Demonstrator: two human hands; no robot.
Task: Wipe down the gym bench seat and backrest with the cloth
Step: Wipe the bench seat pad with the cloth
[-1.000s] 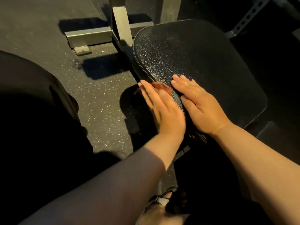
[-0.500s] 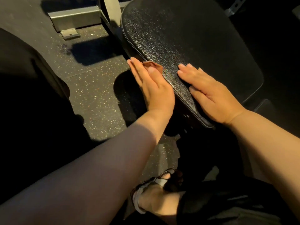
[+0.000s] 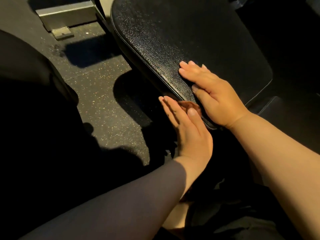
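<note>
Brown cloth (image 3: 189,105) mostly hidden under left hand (image 3: 187,130), straight fingers pressing it against bench pad (image 3: 173,40) side edge, right hand (image 3: 218,96) flat on top just beside, pad's long edge running diagonally up-left

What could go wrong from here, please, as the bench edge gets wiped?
1. The left hand only presses the cloth flat against the side edge of the bench pad, with no grip round it, so it could slip to the floor.
2. The right hand rests on the pad's top, so that patch may go unwiped.
</note>
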